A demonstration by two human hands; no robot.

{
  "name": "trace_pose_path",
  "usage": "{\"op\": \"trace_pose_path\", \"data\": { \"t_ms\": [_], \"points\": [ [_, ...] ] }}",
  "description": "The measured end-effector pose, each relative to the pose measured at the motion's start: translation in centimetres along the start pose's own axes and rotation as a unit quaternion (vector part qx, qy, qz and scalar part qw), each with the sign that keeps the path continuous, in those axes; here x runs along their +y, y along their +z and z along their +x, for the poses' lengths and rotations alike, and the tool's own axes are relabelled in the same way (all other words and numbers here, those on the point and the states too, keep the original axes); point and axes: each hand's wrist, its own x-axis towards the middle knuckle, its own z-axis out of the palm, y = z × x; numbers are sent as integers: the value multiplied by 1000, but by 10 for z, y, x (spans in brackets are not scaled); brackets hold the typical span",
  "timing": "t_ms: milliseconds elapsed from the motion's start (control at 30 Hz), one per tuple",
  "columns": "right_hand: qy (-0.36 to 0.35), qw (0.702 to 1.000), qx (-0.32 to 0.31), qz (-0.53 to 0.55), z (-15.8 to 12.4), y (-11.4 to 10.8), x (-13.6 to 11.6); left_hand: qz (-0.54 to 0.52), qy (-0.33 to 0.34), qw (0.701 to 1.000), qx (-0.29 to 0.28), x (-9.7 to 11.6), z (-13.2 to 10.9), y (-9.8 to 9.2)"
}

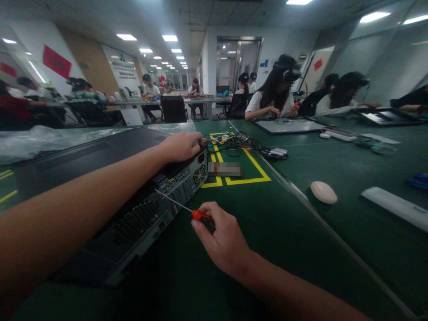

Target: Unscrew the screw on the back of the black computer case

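Note:
A black desktop computer case (100, 178) lies on its side on the green table mat (267, 223), its rear panel with vents and a fan grille facing me. My left hand (182, 146) rests closed on the case's top far corner, fingers curled over the edge. My right hand (222, 238) grips a screwdriver (187, 208) with a red and black handle. Its thin metal shaft points left, and the tip touches the rear panel near the slot covers.
A tangle of cables (240, 145) lies past the case inside a yellow marked rectangle. To the right sit a white mouse (323, 192), a white keyboard (394, 207) and a monitor laid flat (287, 125). Other people work at tables behind.

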Motion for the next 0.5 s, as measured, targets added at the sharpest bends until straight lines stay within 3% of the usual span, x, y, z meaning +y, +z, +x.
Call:
{"op": "trace_pose_path", "data": {
  "t_ms": [500],
  "points": [
    [-21,999,-7,-35,0,0,-1,-7,0,1000,1,2,-2,-1]
  ]
}}
